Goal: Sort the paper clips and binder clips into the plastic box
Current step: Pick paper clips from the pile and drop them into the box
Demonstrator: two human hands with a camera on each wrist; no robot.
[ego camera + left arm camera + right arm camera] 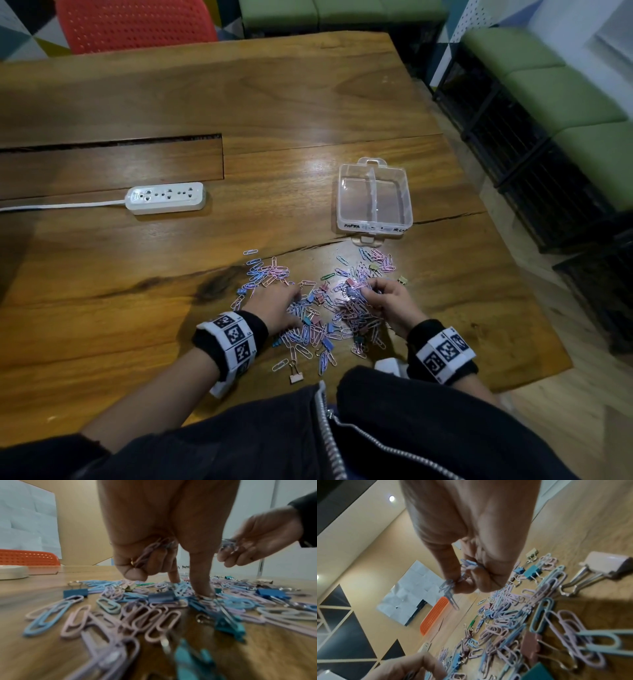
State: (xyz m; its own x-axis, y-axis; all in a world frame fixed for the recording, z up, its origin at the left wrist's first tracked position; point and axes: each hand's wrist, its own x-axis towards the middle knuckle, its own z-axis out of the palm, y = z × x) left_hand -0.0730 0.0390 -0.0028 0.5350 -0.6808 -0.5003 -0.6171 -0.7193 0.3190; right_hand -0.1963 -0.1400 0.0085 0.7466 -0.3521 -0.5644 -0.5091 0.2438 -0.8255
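Observation:
A mixed pile of pastel paper clips and small binder clips lies spread on the wooden table near its front edge. Behind the pile stands the clear plastic box, with a divider and two compartments with no clips in them. My left hand rests on the pile's left part. In the left wrist view my left hand holds a bundle of paper clips in its curled fingers while two fingers touch the pile. My right hand, just above the pile's right part, pinches a bunch of paper clips.
A white power strip with its cord lies at the left, beside a long slot in the tabletop. A crack runs across the wood in front of the box. An orange chair stands behind the table and green benches at the right.

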